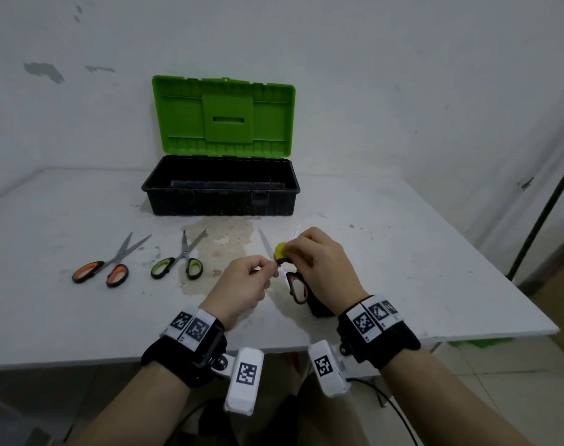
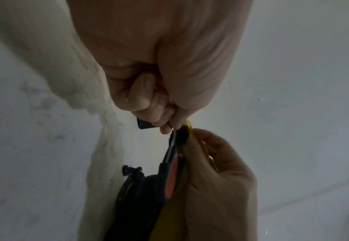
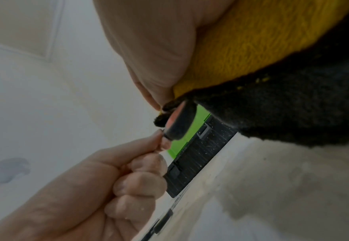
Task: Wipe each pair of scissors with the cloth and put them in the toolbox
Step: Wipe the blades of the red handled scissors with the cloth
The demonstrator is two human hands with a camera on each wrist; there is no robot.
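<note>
Two hands meet above the near middle of the white table [image 1: 403,252]. The left hand [image 1: 239,288], fingers curled, pinches one blade of the red-handled scissors [image 1: 296,286] just above the pivot. The right hand [image 1: 319,265] is closed around the yellow-and-black cloth [image 1: 281,249], pressing it against the other blade; the handle loops hang toward the person. Farther left, the green-handled scissors [image 1: 181,262] and the orange-handled scissors [image 1: 107,268] lie flat on the table, blades apart, tips pointing away. Behind them stands the toolbox [image 1: 219,188], black tray uncovered, its green lid [image 1: 222,115] upright against the wall [image 1: 403,75].
</note>
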